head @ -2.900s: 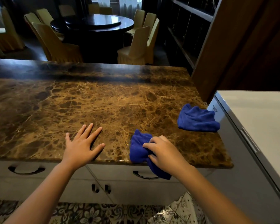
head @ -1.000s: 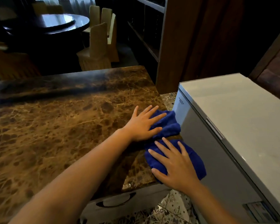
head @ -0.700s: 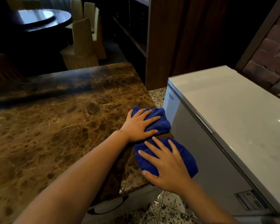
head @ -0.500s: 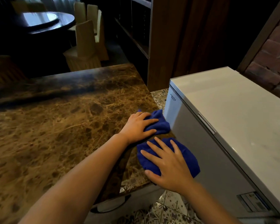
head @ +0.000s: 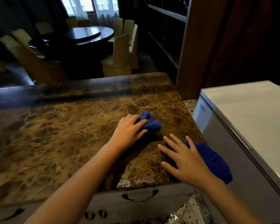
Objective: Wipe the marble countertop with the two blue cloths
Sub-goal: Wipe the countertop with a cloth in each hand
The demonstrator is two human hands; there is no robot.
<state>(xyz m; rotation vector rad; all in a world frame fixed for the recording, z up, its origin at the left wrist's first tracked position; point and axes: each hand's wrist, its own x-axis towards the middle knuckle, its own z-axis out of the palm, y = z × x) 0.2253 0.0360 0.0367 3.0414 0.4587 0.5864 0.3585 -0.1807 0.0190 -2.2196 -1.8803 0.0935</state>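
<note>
Marble, brown and veined with gold, made up the countertop (head: 71,135) where both hands worked. The left hand (head: 128,131) lay on a bunched blue cloth (head: 150,123), its fingers curled down over the near left part of it, gripping it against the stone. The right hand (head: 183,159) was spread flat, fingers splayed, pressing a second blue cloth (head: 212,159) at the right near corner, where the fabric hung past the edge. A white chest freezer (head: 249,118) stood just beside that corner. Far behind stood a dark round table (head: 87,34).
</note>
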